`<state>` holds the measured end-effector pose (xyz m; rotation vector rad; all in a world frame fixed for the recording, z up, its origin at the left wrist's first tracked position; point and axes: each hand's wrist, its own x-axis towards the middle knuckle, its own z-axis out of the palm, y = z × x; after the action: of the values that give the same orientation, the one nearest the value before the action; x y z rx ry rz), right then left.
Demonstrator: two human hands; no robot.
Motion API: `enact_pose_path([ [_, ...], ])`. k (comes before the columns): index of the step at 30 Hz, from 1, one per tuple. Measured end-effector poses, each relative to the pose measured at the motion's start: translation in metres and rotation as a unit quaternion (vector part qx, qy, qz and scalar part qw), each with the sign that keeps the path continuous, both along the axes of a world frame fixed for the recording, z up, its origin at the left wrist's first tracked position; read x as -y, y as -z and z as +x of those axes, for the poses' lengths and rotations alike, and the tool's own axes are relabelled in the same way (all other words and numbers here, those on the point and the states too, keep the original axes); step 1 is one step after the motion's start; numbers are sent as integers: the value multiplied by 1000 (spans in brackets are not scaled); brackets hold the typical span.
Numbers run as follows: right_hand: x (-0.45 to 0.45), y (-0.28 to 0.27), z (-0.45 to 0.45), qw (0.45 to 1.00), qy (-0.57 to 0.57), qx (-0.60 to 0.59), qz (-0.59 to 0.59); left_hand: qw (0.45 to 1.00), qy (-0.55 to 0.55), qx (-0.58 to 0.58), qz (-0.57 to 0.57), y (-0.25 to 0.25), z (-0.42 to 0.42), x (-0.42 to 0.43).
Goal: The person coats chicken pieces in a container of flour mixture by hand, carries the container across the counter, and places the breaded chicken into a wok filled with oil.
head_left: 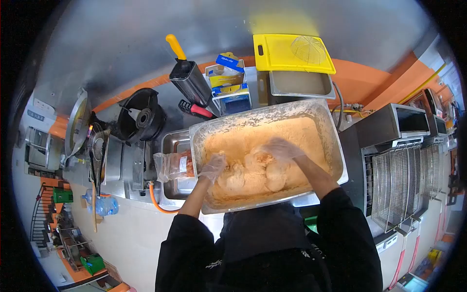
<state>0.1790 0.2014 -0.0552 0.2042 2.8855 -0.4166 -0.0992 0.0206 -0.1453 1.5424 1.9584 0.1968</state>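
Note:
A large metal tray [195, 141] holds a layer of orange-beige powder [301, 131]. Several powder-coated pieces [276, 179] lie in its near half. My left hand [214, 167], in a clear plastic glove, is at the tray's left side beside the coated pieces; its fingers are blurred. My right hand [281, 149], also gloved, is over the middle of the powder, close to a reddish piece [262, 157]; motion smears its fingers. Whether either hand grips anything cannot be made out.
A smaller steel tray [168, 146] with a bag of reddish food [182, 165] stands left. Behind are a knife holder [190, 85], boxes [231, 95] and a yellow cutting board [277, 53] on a container. Wire baskets [396, 182] stand right, a burner [141, 117] left.

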Motion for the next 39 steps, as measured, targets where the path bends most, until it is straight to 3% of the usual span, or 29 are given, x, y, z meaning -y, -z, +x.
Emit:
enact_pose_path([
  [2,-6,-21,-4,975,56,216,26,993,-44,-29,-107,31,-4,16],
  [3,-2,-24,-4,967,100,233,-11,988,-68,-29,-134,31,3,20],
  [5,19,-28,-12,941,230,154,-197,988,-126,28,-90,-39,64,15],
  [7,43,-44,-25,858,341,83,-376,948,-289,98,-88,-99,103,0],
  [9,59,-88,-32,810,378,40,-447,904,-380,189,-55,-106,107,-8],
  [10,65,-113,-33,798,381,19,-467,886,-392,247,-29,-86,99,-9],
  [13,35,38,-22,827,284,-112,-473,846,-411,340,12,33,42,-4],
  [14,21,25,-15,866,252,-91,-422,836,-415,358,22,71,24,0],
  [16,21,-7,-3,902,225,-36,-366,906,-330,264,-6,112,19,15],
  [18,34,-26,0,897,245,2,-369,958,-237,160,-29,138,13,28],
  [21,64,16,-24,854,304,-19,-422,941,-240,232,-52,77,47,24],
  [22,61,23,-36,907,195,6,-374,917,-265,295,-52,50,57,17],
  [25,63,6,-36,838,281,-77,-461,831,-330,444,-54,-19,66,2],
  [27,42,-2,-16,884,204,-108,-406,810,-359,460,-60,-49,65,-3],
  [28,29,-5,-10,905,163,-122,-374,817,-373,435,-70,-58,64,-3],
  [30,4,-6,-17,922,201,95,-318,857,-375,340,-95,-62,67,5],
  [31,3,-3,-18,916,215,111,-319,872,-370,305,-97,-58,71,11],
  [32,2,1,-20,911,228,127,-320,916,-275,287,-53,-20,64,14],
  [33,10,8,-19,902,241,52,-355,947,-185,263,1,19,56,16],
  [34,21,23,-20,863,264,-22,-429,957,-68,262,108,43,60,15],
  [35,31,40,-21,817,274,-95,-499,947,-40,288,139,45,64,15],
  [36,39,69,-31,730,288,-167,-597,934,-12,315,169,47,67,15],
  [38,39,64,-33,633,345,-209,-660,894,-138,417,86,-1,67,1],
  [39,32,20,-22,636,394,-181,-638,862,-201,463,44,-29,66,-6],
])
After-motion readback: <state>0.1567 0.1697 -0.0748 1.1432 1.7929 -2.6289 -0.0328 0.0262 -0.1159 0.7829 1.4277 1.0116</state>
